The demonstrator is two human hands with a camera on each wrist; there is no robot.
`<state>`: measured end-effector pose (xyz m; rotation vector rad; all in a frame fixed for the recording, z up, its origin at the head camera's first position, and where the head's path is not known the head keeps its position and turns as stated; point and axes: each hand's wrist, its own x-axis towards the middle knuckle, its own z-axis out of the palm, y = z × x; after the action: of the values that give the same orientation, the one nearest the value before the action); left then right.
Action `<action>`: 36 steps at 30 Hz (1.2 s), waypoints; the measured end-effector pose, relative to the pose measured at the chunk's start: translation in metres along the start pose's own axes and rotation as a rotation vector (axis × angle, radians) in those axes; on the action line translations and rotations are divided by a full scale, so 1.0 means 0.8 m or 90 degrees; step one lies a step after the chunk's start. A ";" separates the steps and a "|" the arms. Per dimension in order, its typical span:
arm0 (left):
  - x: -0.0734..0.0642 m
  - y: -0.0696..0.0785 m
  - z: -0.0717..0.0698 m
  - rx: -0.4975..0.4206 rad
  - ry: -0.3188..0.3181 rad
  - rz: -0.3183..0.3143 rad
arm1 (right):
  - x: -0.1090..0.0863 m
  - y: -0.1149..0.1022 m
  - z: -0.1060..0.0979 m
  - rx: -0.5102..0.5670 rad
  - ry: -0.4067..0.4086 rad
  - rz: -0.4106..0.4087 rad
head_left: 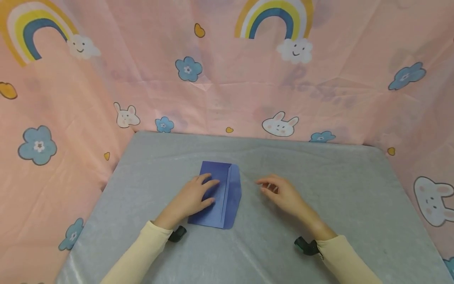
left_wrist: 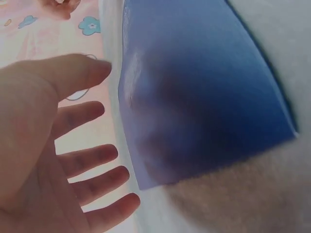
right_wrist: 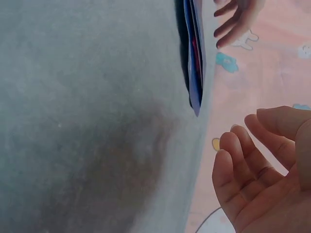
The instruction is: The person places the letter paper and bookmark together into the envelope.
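Note:
A blue envelope (head_left: 209, 205) lies on the grey cloth, its pointed flap (head_left: 234, 197) folded out to the right. Over its left half, my left hand (head_left: 193, 195) is spread with fingers apart, holding nothing; the left wrist view shows these fingers (left_wrist: 87, 160) beside the envelope (left_wrist: 194, 97), apart from its surface. To the right of the flap, my right hand (head_left: 285, 193) is held above the cloth, fingers loosely bent and nothing between them. In the right wrist view the envelope (right_wrist: 195, 92) appears edge-on, with a thin red strip showing between its layers.
A grey cloth (head_left: 340, 189) covers the table. Pink fabric (head_left: 227, 102) printed with rainbows, rabbits and flowers hangs behind it and along both sides. Dark wrist cameras, one at the left cuff (head_left: 178, 234) and one at the right cuff (head_left: 306, 246), sit close above the cloth.

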<state>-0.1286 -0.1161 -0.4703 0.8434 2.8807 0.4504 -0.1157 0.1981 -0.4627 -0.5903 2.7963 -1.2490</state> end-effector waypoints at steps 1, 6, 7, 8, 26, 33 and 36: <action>-0.002 -0.001 0.000 -0.002 -0.002 0.002 | -0.001 0.000 0.001 -0.006 0.001 0.000; -0.016 -0.006 0.004 -0.010 -0.034 0.015 | -0.004 0.002 0.016 -0.012 -0.023 0.015; -0.019 -0.006 0.006 -0.012 -0.042 0.018 | -0.005 0.002 0.021 -0.011 -0.031 0.018; -0.021 -0.007 0.007 -0.014 -0.047 0.022 | -0.005 0.002 0.026 -0.008 -0.039 0.020; -0.025 -0.010 0.019 -0.043 -0.109 0.042 | 0.010 -0.003 0.078 0.216 -0.092 0.142; -0.014 -0.002 0.019 -0.042 -0.103 0.020 | 0.013 -0.007 0.080 0.271 -0.086 0.190; -0.010 0.001 0.018 -0.046 -0.100 0.008 | 0.014 -0.009 0.081 0.279 -0.086 0.194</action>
<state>-0.1188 -0.1160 -0.4838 0.8457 2.7017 0.4636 -0.1125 0.1433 -0.4998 -0.2038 2.2819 -1.6032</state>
